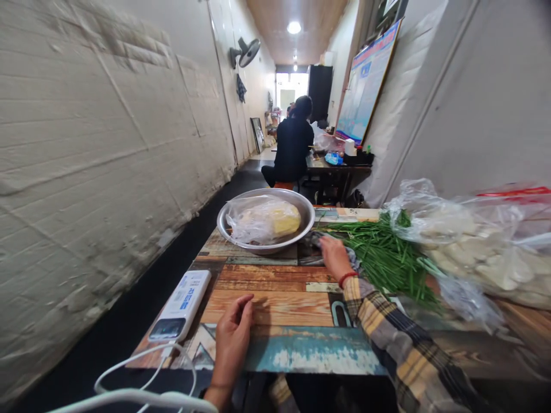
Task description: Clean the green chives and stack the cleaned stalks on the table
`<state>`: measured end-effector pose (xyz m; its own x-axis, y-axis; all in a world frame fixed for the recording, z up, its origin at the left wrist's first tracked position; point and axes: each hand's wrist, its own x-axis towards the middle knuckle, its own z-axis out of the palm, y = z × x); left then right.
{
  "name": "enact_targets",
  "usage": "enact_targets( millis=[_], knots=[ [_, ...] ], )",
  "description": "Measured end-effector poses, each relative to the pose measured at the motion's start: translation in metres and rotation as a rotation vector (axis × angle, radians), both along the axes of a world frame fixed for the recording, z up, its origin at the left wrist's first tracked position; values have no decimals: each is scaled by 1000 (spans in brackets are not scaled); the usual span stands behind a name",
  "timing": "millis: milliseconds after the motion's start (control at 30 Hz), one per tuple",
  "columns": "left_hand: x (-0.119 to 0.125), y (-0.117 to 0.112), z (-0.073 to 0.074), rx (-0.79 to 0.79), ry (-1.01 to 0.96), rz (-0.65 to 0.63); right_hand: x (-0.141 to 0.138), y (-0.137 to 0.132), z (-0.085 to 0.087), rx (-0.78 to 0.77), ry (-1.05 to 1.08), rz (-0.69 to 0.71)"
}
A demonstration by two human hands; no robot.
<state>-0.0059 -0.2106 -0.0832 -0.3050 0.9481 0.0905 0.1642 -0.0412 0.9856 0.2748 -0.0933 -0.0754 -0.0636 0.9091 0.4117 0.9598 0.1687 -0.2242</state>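
My right hand (336, 258), with a red cord at the wrist, reaches forward over a crumpled dark grey cloth (310, 240). Its fingers are bent onto the cloth, which shows on both sides of the hand. Just right of it lies a heap of long green chives (383, 252). My left hand (235, 324) hovers over the near part of the wood-patterned table (275, 312), fingers loosely curved, thumb apart, nothing in it. Beyond the hands stands a metal basin (262, 249) holding a clear plastic bag (262, 218) with something yellowish inside.
A white power bank (185, 304) with a white cable (129, 396) lies at the table's left edge. Plastic bags of pale, rounded pieces (482, 252) fill the right side. Farther off, a person in dark clothes (295, 143) sits at another table (340, 167).
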Motion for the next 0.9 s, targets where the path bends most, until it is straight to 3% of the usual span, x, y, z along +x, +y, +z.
enact_targets(
  millis=[100,133,233,333,367,433,500,567,667,767,833,900],
  knots=[
    [1,0,1,-7,13,-2,12,-14,17,75,56,-77],
    [1,0,1,-10,19,-6,7,-27,21,129,95,-29],
    [-1,2,-1,-6,43,-8,-32,-83,17,64,64,269],
    [-3,4,-4,3,58,-19,-69,-132,-5,-94,-66,589],
    [-3,4,-5,0,59,-27,-72,-140,-12,-124,-75,617],
    [-4,4,-7,-11,61,-48,-60,-139,-23,-141,-70,597],
    [-4,4,-7,-17,62,-56,-27,-120,-27,-87,-43,483],
    [-3,4,-7,-18,53,-54,11,-92,-20,-11,13,284],
    [-1,3,-7,-9,45,-47,44,-68,3,66,76,130],
    [-1,2,-7,15,51,-53,24,-90,23,149,108,175],
    [-1,2,-8,19,50,-63,-9,-126,25,99,81,371],
    [-2,3,-9,9,48,-67,-41,-160,16,19,32,586]
  ],
)
